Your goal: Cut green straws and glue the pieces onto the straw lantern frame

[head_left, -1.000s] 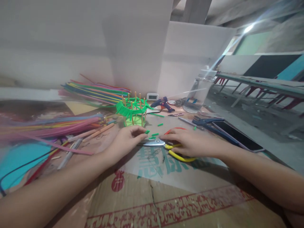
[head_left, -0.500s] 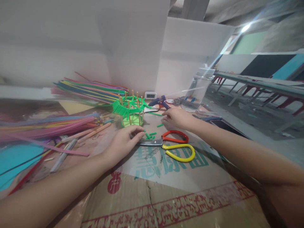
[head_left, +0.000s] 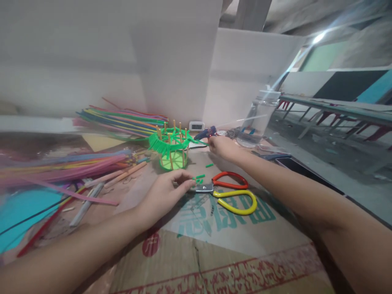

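Observation:
My right hand [head_left: 225,148] pinches a green pipe cleaner [head_left: 199,141] that runs out from the rim of a small round basket [head_left: 172,143]. That basket has upright wooden sticks, green pipe cleaner woven round its upper part and a light green base. In front of it, my left hand [head_left: 167,188] has thumb and fingertips together at a short green pipe cleaner piece [head_left: 194,179], partly hidden by the fingers. Several cut green bits [head_left: 200,176] lie beside these fingertips. Scissors [head_left: 235,200] with one red and one yellow handle lie on the table, their blades partly behind my left hand.
Bundles of coloured pipe cleaners [head_left: 122,120] lie at the back left, with more [head_left: 101,163] nearer. A glue gun [head_left: 206,132] and a small digital clock [head_left: 196,125] are behind the basket. At right stand a clear plastic jug [head_left: 260,116] and a dark phone-like slab [head_left: 301,170].
My right hand has taken hold of the green pipe cleaner and raised it off the table. The left hand has shifted slightly right in view, toward the cut bits. The view has moved slightly.

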A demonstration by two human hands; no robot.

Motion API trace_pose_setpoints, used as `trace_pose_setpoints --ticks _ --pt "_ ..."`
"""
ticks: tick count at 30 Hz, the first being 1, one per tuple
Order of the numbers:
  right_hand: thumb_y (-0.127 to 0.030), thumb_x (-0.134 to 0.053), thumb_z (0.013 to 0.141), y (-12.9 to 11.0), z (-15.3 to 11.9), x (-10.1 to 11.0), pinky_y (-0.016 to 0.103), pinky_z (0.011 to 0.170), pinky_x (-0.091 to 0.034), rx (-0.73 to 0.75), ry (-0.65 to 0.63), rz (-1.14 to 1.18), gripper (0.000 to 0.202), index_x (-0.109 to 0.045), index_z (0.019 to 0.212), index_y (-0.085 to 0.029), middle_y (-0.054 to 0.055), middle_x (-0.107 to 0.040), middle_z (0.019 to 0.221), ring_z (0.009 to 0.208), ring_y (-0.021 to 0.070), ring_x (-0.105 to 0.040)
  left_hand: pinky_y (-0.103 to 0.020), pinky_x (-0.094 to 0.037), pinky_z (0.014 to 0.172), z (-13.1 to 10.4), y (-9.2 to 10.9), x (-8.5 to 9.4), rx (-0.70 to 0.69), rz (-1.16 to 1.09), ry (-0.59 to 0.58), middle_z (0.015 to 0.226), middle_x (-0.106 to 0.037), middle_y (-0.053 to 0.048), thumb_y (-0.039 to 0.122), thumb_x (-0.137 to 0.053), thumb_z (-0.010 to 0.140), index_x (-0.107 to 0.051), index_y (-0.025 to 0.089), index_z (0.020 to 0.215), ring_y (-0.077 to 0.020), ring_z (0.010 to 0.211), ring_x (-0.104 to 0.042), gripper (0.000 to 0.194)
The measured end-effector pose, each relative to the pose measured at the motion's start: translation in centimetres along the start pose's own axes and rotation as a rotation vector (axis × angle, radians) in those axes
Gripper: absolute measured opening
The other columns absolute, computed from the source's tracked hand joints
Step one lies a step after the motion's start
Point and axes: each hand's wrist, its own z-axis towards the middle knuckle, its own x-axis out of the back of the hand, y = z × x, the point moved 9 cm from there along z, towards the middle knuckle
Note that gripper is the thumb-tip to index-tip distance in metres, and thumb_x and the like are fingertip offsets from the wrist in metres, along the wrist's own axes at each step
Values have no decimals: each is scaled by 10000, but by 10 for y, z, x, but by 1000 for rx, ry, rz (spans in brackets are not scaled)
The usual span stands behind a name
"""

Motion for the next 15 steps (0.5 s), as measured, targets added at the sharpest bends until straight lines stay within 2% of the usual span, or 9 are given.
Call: trace_pose_setpoints --ticks 4,8,12,15 --pt "-213 -380 929 1 -32 15 233 577 -481 9 34 222 175 -532 992 -154 68 -706 810 626 139 -662 -241 -497 692 0 -2 -4 26 -79 0 791 -685 3 345 -595 869 -651 181 846 -148 749 -638 175" --pt "-292 -495 885 -29 -73 20 250 548 -494 97 -10 712 108 -502 847 -192 -1 -628 652 565 136 -620 -252 -507 698 0 -4 -4 27 -93 16 789 -680 -3 358 -593 869 -648 177 860 -153 748 -644 190" --pt "-289 -559 846 -68 -98 5 260 549 -462 138 -136 870 118 -520 781 -199 -20 -595 624 557 128 -575 -266 -525 721 0 -4 -2 14 -101 30 823 -699 -7 320 -589 864 -660 181 898 -156 758 -657 160" --pt "-299 -571 848 -79 -102 -13 260 576 -471 73 -213 1046 118 -535 807 -194 -22 -596 660 592 127 -590 -289 -532 793 2 -5 1 0 -98 47 915 -719 -24 274 -593 852 -682 187 951 -171 845 -667 159"
